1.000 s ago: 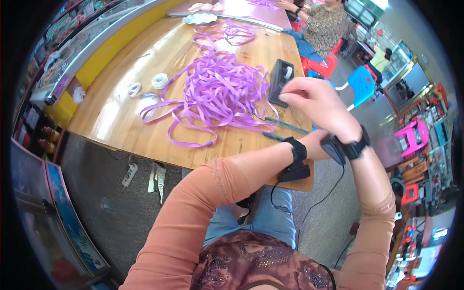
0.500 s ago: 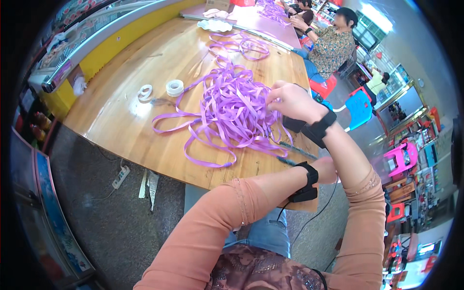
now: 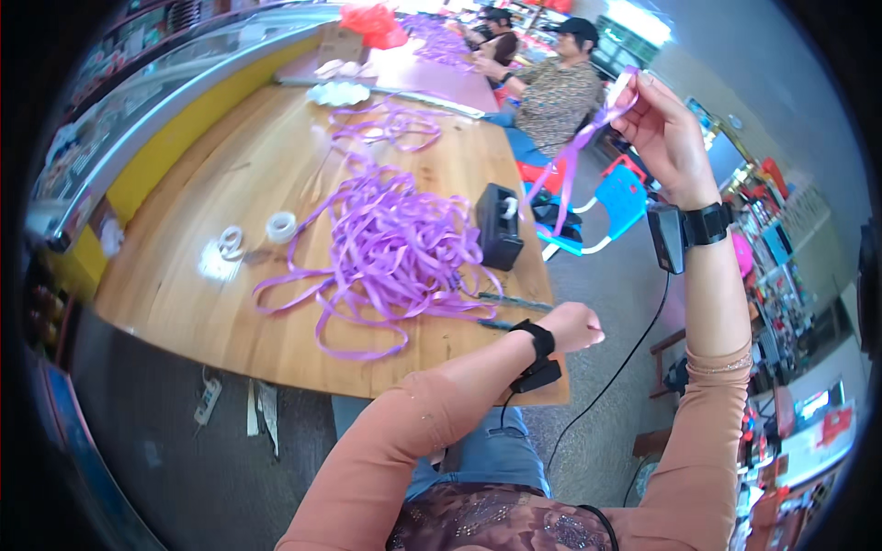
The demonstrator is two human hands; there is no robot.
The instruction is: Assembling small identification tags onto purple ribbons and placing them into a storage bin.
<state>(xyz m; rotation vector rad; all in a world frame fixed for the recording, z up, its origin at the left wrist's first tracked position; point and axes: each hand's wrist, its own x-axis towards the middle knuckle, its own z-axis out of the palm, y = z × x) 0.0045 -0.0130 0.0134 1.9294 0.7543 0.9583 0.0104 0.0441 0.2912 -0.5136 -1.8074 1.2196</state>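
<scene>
A tangled heap of purple ribbon (image 3: pixel 395 239) lies on the wooden table, with loops spreading left and toward the near edge. Raised high at the right, off the table, my right hand (image 3: pixel 663 133) pinches a length of purple ribbon (image 3: pixel 574 156) that hangs down in a loop. My left hand (image 3: pixel 574 327) is curled closed at the table's right edge, and whatever is inside it is hidden. Next to that wrist lie two thin dark green sticks (image 3: pixel 516 301). A black box-shaped dispenser (image 3: pixel 499 230) with something white in it stands right of the heap.
White tape rolls (image 3: pixel 281 226) sit left of the heap on the wooden table (image 3: pixel 175 285). A white scalloped dish (image 3: pixel 337 94) is at the far end. Two people work beyond, one in a patterned top (image 3: pixel 556 106). A blue chair (image 3: pixel 620 202) stands to the right.
My right hand has risen from the heap up and to the right, drawing a ribbon with it. The dispenser it covered now shows. My left hand shows more plainly. The view has shifted.
</scene>
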